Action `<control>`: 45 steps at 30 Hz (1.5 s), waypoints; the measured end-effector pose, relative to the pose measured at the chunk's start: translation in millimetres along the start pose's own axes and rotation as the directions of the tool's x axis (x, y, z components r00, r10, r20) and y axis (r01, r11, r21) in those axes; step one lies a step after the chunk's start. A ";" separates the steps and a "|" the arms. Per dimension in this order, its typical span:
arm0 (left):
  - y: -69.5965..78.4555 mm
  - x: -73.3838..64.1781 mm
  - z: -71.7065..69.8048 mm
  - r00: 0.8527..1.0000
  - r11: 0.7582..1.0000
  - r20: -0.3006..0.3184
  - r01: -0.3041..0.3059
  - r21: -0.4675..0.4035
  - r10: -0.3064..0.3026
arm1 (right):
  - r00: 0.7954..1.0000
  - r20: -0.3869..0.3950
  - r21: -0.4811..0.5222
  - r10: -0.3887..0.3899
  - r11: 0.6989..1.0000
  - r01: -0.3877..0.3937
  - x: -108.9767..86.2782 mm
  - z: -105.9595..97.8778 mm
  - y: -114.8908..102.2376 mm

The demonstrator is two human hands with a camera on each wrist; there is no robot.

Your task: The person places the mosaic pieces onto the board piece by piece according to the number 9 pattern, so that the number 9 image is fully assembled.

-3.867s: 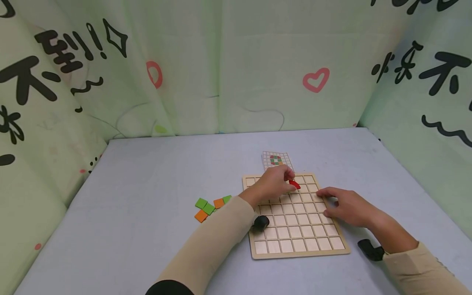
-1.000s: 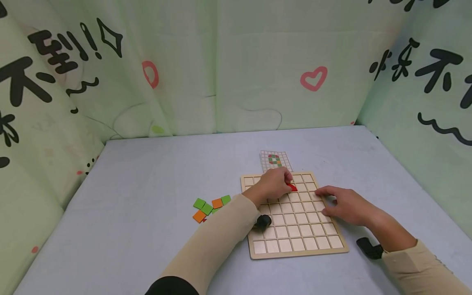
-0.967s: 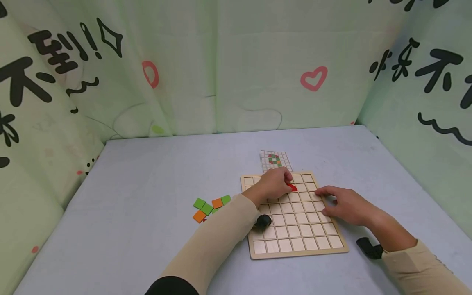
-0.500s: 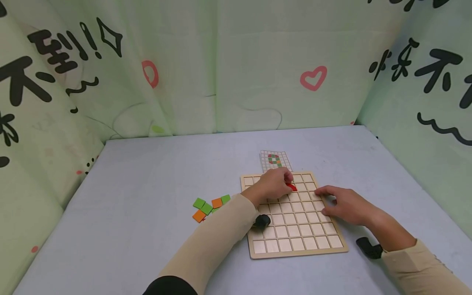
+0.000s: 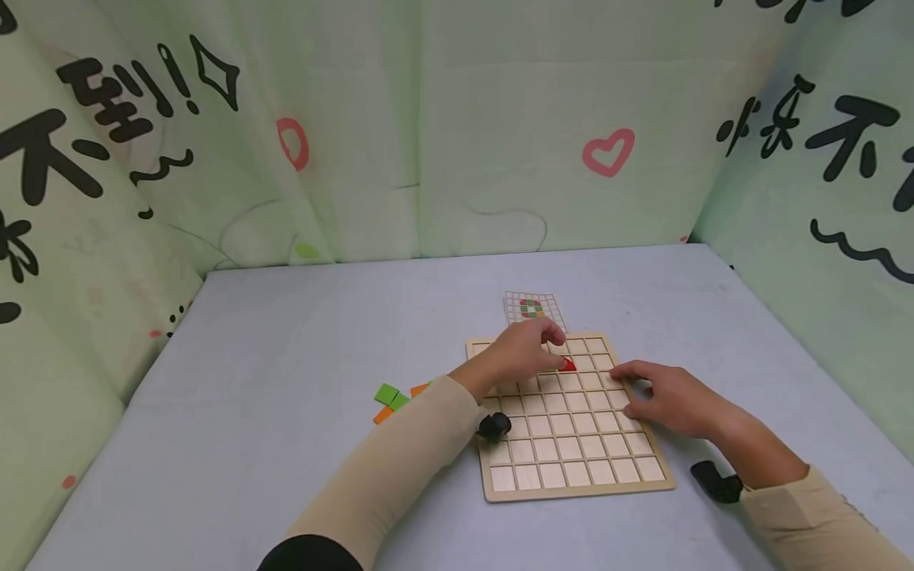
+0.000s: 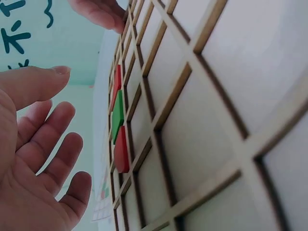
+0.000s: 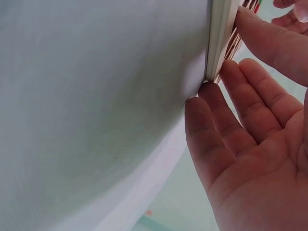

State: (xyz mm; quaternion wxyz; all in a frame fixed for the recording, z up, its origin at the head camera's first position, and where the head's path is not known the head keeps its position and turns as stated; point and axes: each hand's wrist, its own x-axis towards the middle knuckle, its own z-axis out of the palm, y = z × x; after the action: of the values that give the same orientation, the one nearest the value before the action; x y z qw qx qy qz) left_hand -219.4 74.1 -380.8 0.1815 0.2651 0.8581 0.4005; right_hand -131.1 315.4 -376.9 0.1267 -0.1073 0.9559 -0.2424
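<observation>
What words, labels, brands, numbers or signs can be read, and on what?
"不": black character on the right curtain.
"!": exclamation mark on the left curtain.
Other black characters on both: folded, slanted or cut off, not surely readable.
Red heart outline, no text: back curtain.
Pattern card: too small to tell whether it bears text.
No brand or number is legible.

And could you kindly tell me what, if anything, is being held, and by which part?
Nothing seems held: the left hand is empty, its fingers apart, and the right hand merely touches the right edge of the wooden board.
</observation>
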 end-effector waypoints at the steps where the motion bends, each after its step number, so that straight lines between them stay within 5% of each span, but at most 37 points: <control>1: 0.3 -0.9 -1.3 1.000 1.000 -0.003 -0.006 0.004 0.006 | 1.000 0.001 -0.002 0.002 1.000 -0.002 -0.1 -0.1 -0.1; 45: -18.2 -79.8 -58.4 0.985 0.997 -0.173 -0.024 -0.076 0.010 | 1.000 -0.006 -0.002 -0.016 1.000 0.016 0.4 1.0 1.8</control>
State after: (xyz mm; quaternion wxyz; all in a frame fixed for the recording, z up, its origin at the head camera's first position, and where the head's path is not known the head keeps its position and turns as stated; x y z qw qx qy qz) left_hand -192.3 -18.1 -351.3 0.1135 0.2295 0.8521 0.4564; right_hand -131.4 316.4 -378.7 0.1219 -0.1144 0.9556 -0.2426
